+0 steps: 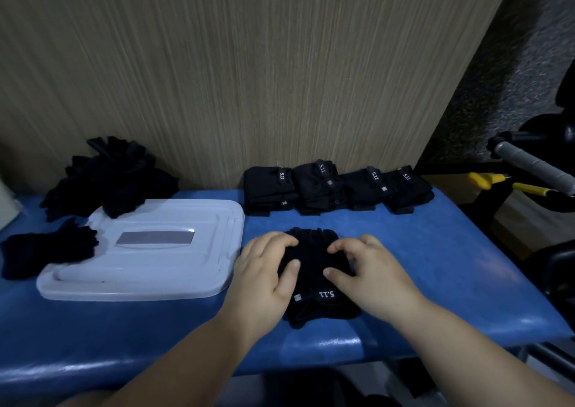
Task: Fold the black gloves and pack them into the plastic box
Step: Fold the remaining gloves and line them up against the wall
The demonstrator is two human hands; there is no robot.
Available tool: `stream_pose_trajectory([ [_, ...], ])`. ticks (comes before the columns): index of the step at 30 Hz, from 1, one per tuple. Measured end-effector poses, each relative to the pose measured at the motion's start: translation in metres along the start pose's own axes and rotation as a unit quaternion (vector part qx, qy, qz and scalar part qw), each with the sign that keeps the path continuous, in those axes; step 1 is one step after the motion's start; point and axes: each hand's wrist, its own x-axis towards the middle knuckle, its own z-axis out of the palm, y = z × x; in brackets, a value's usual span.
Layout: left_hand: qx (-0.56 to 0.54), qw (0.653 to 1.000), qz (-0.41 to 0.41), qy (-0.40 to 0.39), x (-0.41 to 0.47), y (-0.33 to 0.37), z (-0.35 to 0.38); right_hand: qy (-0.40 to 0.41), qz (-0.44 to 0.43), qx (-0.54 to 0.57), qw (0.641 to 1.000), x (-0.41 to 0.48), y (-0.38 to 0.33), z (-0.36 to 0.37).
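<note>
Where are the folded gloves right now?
In the head view, the folded gloves sit in a row at the back of the bench, against the wood panel, right of the white lid.

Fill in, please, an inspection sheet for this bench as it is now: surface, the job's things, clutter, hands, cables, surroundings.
Surface: blue padded bench, glossy.
Job's things: one glove under both hands; four folded gloves in a row at the wall; loose pile at back left, overlapping the white lid; smaller bundle at the lid's left edge; box itself not seen.
Clutter: nothing seen.
Hands: left hand and right hand grip the glove with curled fingers.
Cables: nothing seen.
Surroundings: wood-grain wall behind; grey-handled bar and yellow handles at the right.
</note>
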Motion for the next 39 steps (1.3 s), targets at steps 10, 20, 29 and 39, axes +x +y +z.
stream_pose_trajectory([
  [10,0.133,0.957,0.043,-0.256,0.01,-0.011,0.004,-0.194,-0.113,-0.104,0.969,0.0,0.004,0.009],
  [20,0.166,0.946,0.013,-0.277,0.006,-0.014,-0.001,-0.236,-0.048,-0.188,0.952,0.001,0.009,0.007],
  [29,0.174,0.95,-0.001,-0.26,0.001,-0.016,-0.005,-0.221,-0.029,-0.193,0.955,-0.001,0.019,0.0],
  [39,0.056,0.984,0.049,-0.163,-0.002,-0.02,-0.016,-0.084,-0.073,-0.134,0.985,0.004,0.039,-0.014],
])
